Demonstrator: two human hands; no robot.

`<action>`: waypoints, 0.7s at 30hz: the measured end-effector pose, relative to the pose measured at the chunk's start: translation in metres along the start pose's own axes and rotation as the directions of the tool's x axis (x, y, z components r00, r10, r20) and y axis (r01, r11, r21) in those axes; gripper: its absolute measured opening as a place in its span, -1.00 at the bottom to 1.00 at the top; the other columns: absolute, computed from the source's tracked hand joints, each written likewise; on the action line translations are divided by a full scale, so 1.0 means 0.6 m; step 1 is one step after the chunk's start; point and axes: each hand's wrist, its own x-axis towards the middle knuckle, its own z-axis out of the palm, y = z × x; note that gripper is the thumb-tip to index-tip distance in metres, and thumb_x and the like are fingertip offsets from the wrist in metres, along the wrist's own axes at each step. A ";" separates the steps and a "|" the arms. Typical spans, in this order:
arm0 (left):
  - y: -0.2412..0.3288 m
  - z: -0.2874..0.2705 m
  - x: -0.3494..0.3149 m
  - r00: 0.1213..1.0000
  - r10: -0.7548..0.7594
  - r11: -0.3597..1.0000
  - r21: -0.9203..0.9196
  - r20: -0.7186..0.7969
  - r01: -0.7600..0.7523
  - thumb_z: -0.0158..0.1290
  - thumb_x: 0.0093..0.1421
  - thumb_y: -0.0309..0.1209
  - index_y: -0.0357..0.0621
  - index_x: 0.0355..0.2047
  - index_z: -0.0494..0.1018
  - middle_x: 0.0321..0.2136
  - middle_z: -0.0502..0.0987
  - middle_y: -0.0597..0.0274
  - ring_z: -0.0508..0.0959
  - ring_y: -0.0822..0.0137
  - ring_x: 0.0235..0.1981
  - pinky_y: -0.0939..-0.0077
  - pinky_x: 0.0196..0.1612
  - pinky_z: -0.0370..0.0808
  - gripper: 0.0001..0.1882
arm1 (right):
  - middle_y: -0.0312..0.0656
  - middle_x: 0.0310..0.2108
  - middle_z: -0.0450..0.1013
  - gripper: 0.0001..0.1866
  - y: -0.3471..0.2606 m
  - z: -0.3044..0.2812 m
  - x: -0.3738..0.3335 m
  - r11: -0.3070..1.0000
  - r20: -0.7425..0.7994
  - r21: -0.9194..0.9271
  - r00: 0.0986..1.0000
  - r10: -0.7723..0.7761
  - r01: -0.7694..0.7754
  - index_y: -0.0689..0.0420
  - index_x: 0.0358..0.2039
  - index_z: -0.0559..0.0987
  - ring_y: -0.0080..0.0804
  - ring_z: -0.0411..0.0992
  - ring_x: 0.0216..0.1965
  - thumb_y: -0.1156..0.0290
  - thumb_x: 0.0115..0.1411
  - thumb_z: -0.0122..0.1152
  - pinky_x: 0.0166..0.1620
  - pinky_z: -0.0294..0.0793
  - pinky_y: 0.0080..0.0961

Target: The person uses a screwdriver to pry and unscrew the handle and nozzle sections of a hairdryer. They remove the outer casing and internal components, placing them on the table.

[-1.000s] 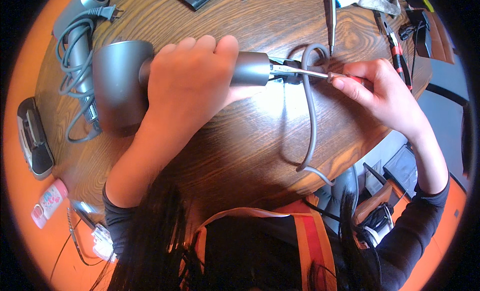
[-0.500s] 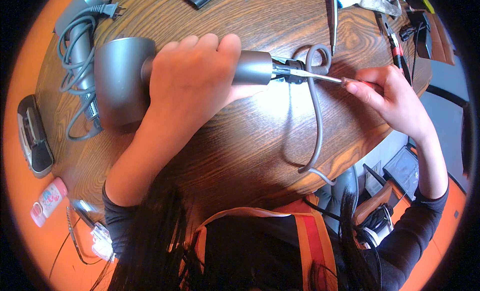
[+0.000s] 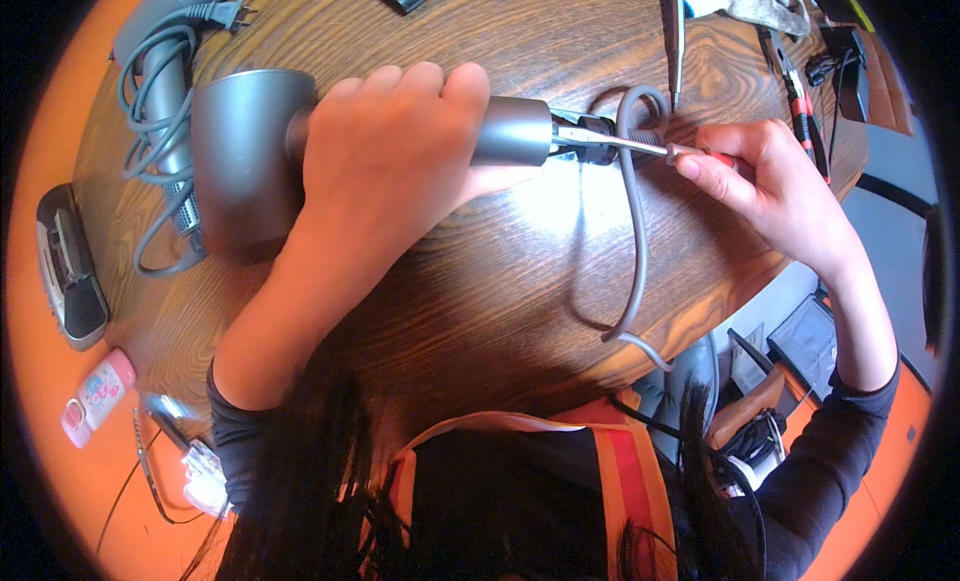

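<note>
My left hand (image 3: 395, 146) is wrapped round the handle of a grey hair dryer (image 3: 250, 151), whose wide head points left. At the handle's right end the inside is exposed, with a black part (image 3: 598, 139) sticking out and a grey cord (image 3: 637, 231) looping from it over the table edge. A screwdriver (image 3: 645, 147) with a red handle is gripped in my right hand (image 3: 765, 186). Its metal shaft reaches left into the open handle end; the tip is hard to make out there.
A second grey dryer (image 3: 165, 91) with a coiled cord lies at the far left of the wooden table (image 3: 450, 281). Pliers (image 3: 797, 101), tweezers (image 3: 677, 51) and a white glove (image 3: 750, 6) lie at the far right. A grey-black device (image 3: 72, 271) and a pink-white bottle (image 3: 98, 396) are on the left.
My right hand and the screwdriver have moved slightly left, toward the handle end. The view has shifted a little; my left hand keeps its hold on the hair dryer.
</note>
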 end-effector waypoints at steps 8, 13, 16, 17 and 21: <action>0.001 0.001 0.001 1.000 0.000 1.000 -0.006 0.006 0.000 0.23 -0.30 0.08 -0.04 -0.56 0.30 -0.63 0.39 0.27 0.47 0.21 -0.55 0.33 -0.54 0.37 -0.47 | -0.26 -0.76 0.11 -0.58 0.014 -0.005 -0.003 1.000 0.044 0.002 0.999 -0.011 0.010 0.25 -0.60 0.45 -0.54 0.08 -0.68 0.12 0.17 0.08 -0.58 0.08 -0.51; 0.001 0.002 0.001 1.000 0.002 1.000 -0.005 -0.009 -0.002 0.24 -0.31 0.08 -0.04 -0.56 0.30 -0.63 0.39 0.27 0.46 0.20 -0.56 0.33 -0.54 0.37 -0.47 | -0.24 -0.80 0.12 -0.60 0.018 0.009 0.006 0.995 -0.014 0.053 0.997 -0.082 0.082 0.23 -0.62 0.47 -0.54 0.10 -0.71 0.14 0.16 0.09 -0.59 0.12 -0.49; 0.002 0.003 0.001 1.000 0.005 1.000 -0.005 -0.017 -0.005 0.24 -0.31 0.07 -0.04 -0.55 0.31 -0.63 0.39 0.28 0.47 0.21 -0.56 0.34 -0.54 0.37 -0.47 | -0.21 -0.80 0.15 -0.59 0.010 0.012 0.011 0.997 -0.016 0.067 0.999 -0.042 0.043 0.22 -0.62 0.47 -0.51 0.13 -0.72 0.13 0.16 0.08 -0.59 0.14 -0.49; 0.002 0.003 0.001 1.000 0.001 1.000 -0.010 -0.020 -0.001 0.24 -0.31 0.07 -0.04 -0.54 0.31 -0.63 0.39 0.28 0.47 0.21 -0.56 0.34 -0.54 0.37 -0.47 | -0.19 -0.80 0.17 -0.59 0.005 0.010 0.010 0.998 -0.018 0.044 0.999 -0.041 0.041 0.23 -0.62 0.48 -0.48 0.16 -0.72 0.12 0.16 0.08 -0.58 0.16 -0.47; 0.004 0.005 0.001 1.000 0.001 1.000 0.009 -0.006 -0.001 0.23 -0.30 0.07 -0.04 -0.52 0.33 -0.62 0.40 0.28 0.47 0.21 -0.56 0.35 -0.54 0.37 -0.47 | -0.11 -0.79 0.24 -0.57 -0.016 -0.004 0.003 0.997 0.032 -0.045 0.998 0.057 -0.056 0.25 -0.61 0.49 -0.35 0.26 -0.71 0.10 0.15 0.08 -0.55 0.24 -0.42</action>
